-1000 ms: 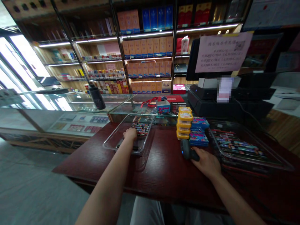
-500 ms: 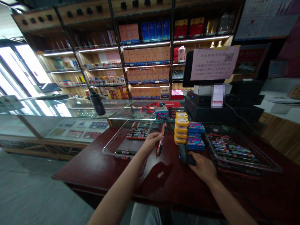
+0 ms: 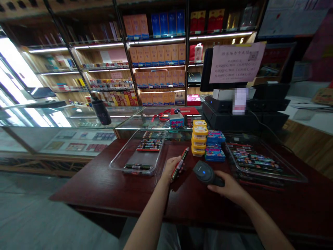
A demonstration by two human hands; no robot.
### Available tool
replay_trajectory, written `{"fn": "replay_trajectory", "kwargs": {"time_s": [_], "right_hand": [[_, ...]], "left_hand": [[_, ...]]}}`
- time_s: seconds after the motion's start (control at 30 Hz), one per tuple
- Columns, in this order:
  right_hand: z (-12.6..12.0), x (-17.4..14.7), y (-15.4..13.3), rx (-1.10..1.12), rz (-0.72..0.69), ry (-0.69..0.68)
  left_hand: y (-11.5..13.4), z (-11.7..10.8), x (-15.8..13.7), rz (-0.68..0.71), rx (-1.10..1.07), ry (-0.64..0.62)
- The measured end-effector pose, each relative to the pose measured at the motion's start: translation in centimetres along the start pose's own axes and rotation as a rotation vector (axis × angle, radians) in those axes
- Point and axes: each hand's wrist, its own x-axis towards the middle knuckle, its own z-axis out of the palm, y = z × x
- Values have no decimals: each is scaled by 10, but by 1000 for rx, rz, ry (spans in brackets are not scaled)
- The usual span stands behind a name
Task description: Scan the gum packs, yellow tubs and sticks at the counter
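My left hand (image 3: 170, 168) is closed around a slim stick-shaped pack (image 3: 183, 158), dark with red edges and a pale label. The pack slants up and to the right above the dark red table (image 3: 109, 189). In my right hand (image 3: 230, 187) is a black barcode scanner (image 3: 204, 172) with a small blue light, its head pointing left toward the pack. A clear plastic tray (image 3: 144, 160) to the left holds several similar sticks. Another clear tray (image 3: 295, 176), on the right, has more of them in rows.
Stacked yellow-lidded tubs (image 3: 199, 131) stand beyond the scanner, beside piled blue packs (image 3: 214, 153). Behind are a small blue box (image 3: 177, 121), a glass counter (image 3: 130, 119), a black bottle (image 3: 101, 111) and a monitor with a paper notice (image 3: 234, 64).
My left hand has lowered slightly and turned the stick pack so its label shows more. The scanner has been raised off the table area and tilted, its top now facing me.
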Motion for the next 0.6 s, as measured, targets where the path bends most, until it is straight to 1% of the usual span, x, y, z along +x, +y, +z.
{"fn": "replay_trajectory", "kwargs": {"time_s": [0.07, 0.13, 0.27, 0.43, 0.6], "right_hand": [[0, -11, -5, 125, 104, -56], [-2, -20, -11, 186, 147, -96], [-5, -32, -21, 258, 127, -131], [-9, -36, -24, 230, 106, -124], [-9, -37, -28, 236, 101, -158]], "left_hand": [[1, 1, -1, -3, 29, -17], [1, 4, -2, -2, 49, -40], [1, 8, -1, -16, 72, -43], [0, 8, -1, -25, 93, -53], [3, 10, -5, -5, 85, -61]]}}
